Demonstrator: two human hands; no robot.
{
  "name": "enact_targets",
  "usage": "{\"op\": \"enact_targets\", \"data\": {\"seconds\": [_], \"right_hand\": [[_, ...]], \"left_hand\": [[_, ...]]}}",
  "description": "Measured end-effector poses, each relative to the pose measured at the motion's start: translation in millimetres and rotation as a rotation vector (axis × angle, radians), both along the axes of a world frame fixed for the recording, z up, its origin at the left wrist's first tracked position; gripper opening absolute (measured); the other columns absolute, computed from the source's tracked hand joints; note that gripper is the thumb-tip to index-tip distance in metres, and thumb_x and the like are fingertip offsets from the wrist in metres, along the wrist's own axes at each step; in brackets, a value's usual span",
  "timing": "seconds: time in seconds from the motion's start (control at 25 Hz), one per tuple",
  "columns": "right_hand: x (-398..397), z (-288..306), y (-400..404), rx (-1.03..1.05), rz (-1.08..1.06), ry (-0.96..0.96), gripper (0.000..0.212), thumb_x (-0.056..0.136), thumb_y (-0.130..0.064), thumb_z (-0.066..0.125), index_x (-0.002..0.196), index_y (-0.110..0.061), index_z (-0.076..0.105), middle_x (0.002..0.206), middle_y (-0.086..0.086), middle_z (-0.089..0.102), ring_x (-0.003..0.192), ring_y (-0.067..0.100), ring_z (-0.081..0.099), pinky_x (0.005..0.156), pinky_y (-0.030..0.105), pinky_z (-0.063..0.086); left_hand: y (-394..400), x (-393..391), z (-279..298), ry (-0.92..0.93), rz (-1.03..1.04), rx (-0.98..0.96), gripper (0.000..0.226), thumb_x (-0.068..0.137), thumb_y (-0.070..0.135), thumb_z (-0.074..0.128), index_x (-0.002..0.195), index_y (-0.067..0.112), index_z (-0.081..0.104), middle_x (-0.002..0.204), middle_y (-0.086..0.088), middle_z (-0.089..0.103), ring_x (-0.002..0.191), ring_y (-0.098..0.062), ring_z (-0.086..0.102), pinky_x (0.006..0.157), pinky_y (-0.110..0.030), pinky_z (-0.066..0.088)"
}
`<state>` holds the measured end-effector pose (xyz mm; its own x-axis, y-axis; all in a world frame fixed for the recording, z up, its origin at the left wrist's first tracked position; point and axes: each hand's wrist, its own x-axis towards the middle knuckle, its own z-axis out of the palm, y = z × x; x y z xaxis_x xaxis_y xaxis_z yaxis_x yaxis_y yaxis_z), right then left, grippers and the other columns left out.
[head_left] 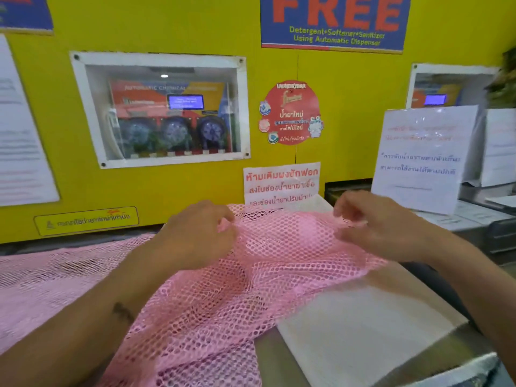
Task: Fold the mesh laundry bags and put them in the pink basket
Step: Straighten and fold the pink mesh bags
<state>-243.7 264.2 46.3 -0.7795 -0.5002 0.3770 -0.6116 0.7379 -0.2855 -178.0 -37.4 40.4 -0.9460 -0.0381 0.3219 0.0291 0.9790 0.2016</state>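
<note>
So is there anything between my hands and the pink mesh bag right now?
No. The left hand and right hand already pinch the pink mesh bag at its far edge. The pink basket is out of view.

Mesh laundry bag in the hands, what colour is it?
Pink open-weave mesh laundry bag, seen in the head view.

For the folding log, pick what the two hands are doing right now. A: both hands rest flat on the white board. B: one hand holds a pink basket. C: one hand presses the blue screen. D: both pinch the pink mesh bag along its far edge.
D: the left hand and right hand each pinch the mesh bag at its far edge.
</note>
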Motion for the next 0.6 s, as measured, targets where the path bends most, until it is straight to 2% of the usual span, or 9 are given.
{"op": "enact_targets", "data": {"seconds": [0.04, 0.12, 0.2, 0.28, 0.4, 0.48, 0.52, 0.56, 0.6], "right_hand": [[3, -7, -4, 0.193, 0.002, -0.157, 0.036, 0.084, -0.039, 0.065, 0.116, -0.036, 0.049, 0.114, -0.011, 0.052, 0.103, 0.012, 0.053, 0.087, 0.034, 0.046], [8, -22, -7, 0.505, 0.018, -0.368, 0.046, 0.083, -0.041, 0.059, 0.123, -0.051, 0.039, 0.124, -0.014, 0.049, 0.107, 0.011, 0.053, 0.092, 0.035, 0.047], [12, -17, 4, 0.47, 0.021, -0.431, 0.042, 0.078, -0.034, 0.06, 0.114, -0.051, 0.044, 0.118, -0.012, 0.056, 0.098, 0.012, 0.059, 0.083, 0.038, 0.053], [14, 3, 24, 0.335, 0.052, -0.495, 0.034, 0.083, -0.032, 0.066, 0.11, -0.048, 0.054, 0.105, -0.012, 0.061, 0.093, 0.01, 0.061, 0.079, 0.034, 0.051], [1, 26, 37, 0.059, 0.038, -0.418, 0.025, 0.085, -0.047, 0.063, 0.11, -0.045, 0.059, 0.096, -0.011, 0.065, 0.093, 0.01, 0.062, 0.082, 0.031, 0.044], [-23, 18, 21, 0.087, -0.088, -0.33, 0.032, 0.09, -0.046, 0.06, 0.119, -0.035, 0.057, 0.106, -0.014, 0.06, 0.098, 0.009, 0.057, 0.084, 0.029, 0.04], [-34, 9, 9, 0.193, -0.147, -0.318, 0.039, 0.089, -0.047, 0.06, 0.124, -0.031, 0.055, 0.115, -0.012, 0.057, 0.103, 0.011, 0.054, 0.088, 0.03, 0.04], [-44, -2, -3, 0.303, -0.183, -0.329, 0.044, 0.087, -0.047, 0.061, 0.126, -0.028, 0.056, 0.123, -0.009, 0.056, 0.107, 0.014, 0.054, 0.092, 0.031, 0.043], [-52, -10, -15, 0.394, -0.203, -0.346, 0.044, 0.085, -0.044, 0.062, 0.125, -0.025, 0.059, 0.127, -0.006, 0.057, 0.11, 0.018, 0.056, 0.094, 0.035, 0.047]], "left_hand": [[8, 1, -8, -0.183, -0.06, 0.009, 0.069, 0.082, 0.068, 0.044, 0.143, 0.037, 0.04, 0.15, -0.003, 0.04, 0.139, -0.03, 0.037, 0.112, -0.049, 0.033], [17, 0, -26, -0.56, -0.062, -0.105, 0.1, 0.069, 0.085, 0.044, 0.152, 0.046, 0.004, 0.166, 0.0, 0.003, 0.151, -0.029, 0.008, 0.12, -0.055, 0.016], [14, 0, -38, -0.722, -0.037, -0.14, 0.11, 0.066, 0.086, 0.051, 0.149, 0.048, -0.012, 0.165, 0.003, -0.016, 0.152, -0.027, -0.004, 0.12, -0.056, 0.009], [12, 2, -29, -0.762, -0.049, -0.109, 0.112, 0.07, 0.075, 0.062, 0.15, 0.048, -0.011, 0.164, 0.005, -0.018, 0.152, -0.025, -0.001, 0.121, -0.051, 0.012], [16, 13, -3, -0.864, -0.098, -0.191, 0.112, 0.076, 0.053, 0.073, 0.15, 0.049, -0.01, 0.164, 0.008, -0.018, 0.152, -0.024, 0.005, 0.118, -0.044, 0.023], [32, 25, 8, -0.856, -0.114, -0.239, 0.106, 0.074, 0.053, 0.073, 0.15, 0.051, -0.001, 0.164, 0.01, -0.008, 0.15, -0.026, 0.016, 0.114, -0.045, 0.031], [42, 33, 9, -0.782, -0.112, -0.244, 0.093, 0.075, 0.054, 0.07, 0.149, 0.047, 0.013, 0.16, 0.009, 0.009, 0.143, -0.025, 0.028, 0.108, -0.044, 0.038], [51, 39, 7, -0.664, -0.121, -0.222, 0.07, 0.078, 0.054, 0.066, 0.139, 0.042, 0.033, 0.147, 0.008, 0.031, 0.129, -0.019, 0.042, 0.097, -0.039, 0.045], [60, 43, 4, -0.531, -0.157, -0.157, 0.043, 0.082, 0.053, 0.063, 0.119, 0.036, 0.048, 0.124, 0.015, 0.049, 0.109, -0.009, 0.052, 0.082, -0.03, 0.047]]}}
